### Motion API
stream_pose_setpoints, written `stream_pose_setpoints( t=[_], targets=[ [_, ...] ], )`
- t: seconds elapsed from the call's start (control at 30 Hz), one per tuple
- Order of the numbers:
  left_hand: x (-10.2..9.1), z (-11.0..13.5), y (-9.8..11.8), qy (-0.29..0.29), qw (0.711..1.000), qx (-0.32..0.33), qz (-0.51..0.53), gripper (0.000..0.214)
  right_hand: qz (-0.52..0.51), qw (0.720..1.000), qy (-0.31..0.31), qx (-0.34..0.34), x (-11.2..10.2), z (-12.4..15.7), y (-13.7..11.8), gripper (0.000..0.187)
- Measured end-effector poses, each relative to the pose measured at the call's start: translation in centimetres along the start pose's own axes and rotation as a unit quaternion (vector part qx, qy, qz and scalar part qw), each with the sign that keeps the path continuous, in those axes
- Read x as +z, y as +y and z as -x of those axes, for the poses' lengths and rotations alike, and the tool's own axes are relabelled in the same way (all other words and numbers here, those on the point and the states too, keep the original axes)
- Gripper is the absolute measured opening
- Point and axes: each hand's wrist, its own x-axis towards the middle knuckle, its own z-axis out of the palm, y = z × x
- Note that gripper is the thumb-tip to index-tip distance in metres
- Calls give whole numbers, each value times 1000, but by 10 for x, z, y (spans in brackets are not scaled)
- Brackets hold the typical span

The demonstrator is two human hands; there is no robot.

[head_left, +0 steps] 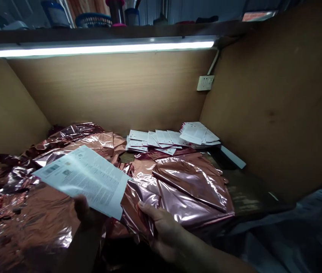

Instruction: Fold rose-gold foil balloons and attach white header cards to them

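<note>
My left hand (88, 218) is closed on a white printed sheet (93, 178) at its near edge, the thumb on top and the other fingers hidden beneath. Fine text and a barcode cover the sheet, which is tilted and glossy. Just right of it, my right hand (162, 227) pinches a folded piece of rose-gold foil (141, 201) between thumb and fingers. That foil meets the sheet's right edge; whether it is joined to it I cannot tell. Behind my right hand lie flat, folded rose-gold foil pieces (192, 185).
Crumpled rose-gold foil (36, 212) heaps up on the left. White printed packets (155, 139) overlap along the back panel, with another stack (196, 132) by the right wall (271, 94). A lit tube (101, 48) hangs under the shelf, near a power socket (205, 83).
</note>
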Motion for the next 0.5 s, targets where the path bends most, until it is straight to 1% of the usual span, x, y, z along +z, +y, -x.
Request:
stream_pose_setpoints(
  t=[0.03, 0.07, 0.1, 0.13, 0.17, 0.2, 0.23, 0.27, 0.3, 0.33, 0.37, 0.4, 0.43, 0.47, 0.5],
  targets=[
    [5, 1, 1, 29, 997, -8, 75, 92, 9, 1000, -3, -5, 0, -1, -3, 19],
    [11, 1, 1, 61, 985, -23, 158, 80, 36, 999, -17, -7, -2, -2, -7, 21],
    [15, 1, 2, 93, 967, -41, 232, 71, 93, 995, -46, 2, -6, -1, -12, 27],
    [19, 0, 3, 119, 950, -58, 283, 64, 179, 980, -81, 9, -12, 0, -17, 35],
    [21, -2, 4, 134, 940, -69, 306, 61, 284, 953, -106, -9, -18, 2, -21, 43],
    [22, -5, 5, 144, 934, -79, 316, 59, 393, 911, -107, -66, -25, 5, -25, 51],
    [23, -8, 6, 155, 932, -86, 317, 59, 494, 850, -88, -162, -32, 9, -28, 57],
    [23, -10, 7, 164, 931, -92, 314, 60, 574, 766, -60, -283, -38, 12, -29, 64],
    [22, -12, 7, 159, 931, -105, 311, 61, 626, 664, -38, -407, -42, 14, -29, 70],
    [22, -13, 8, 141, 931, -126, 311, 63, 656, 559, -36, -506, -45, 15, -27, 73],
    [23, -11, 8, 111, 930, -154, 314, 66, 677, 464, -56, -568, -46, 13, -25, 70],
    [24, -8, 9, 73, 927, -183, 320, 68, 693, 391, -85, -600, -46, 11, -21, 61],
    [27, -4, 9, 31, 921, -211, 327, 71, 699, 345, -104, -618, -45, 7, -18, 50],
    [29, 1, 10, -6, 913, -236, 333, 73, 698, 324, -107, -630, -42, 3, -16, 43],
    [33, 6, 11, -32, 907, -255, 335, 75, 695, 322, -103, -635, -39, -1, -14, 41]
  ],
)
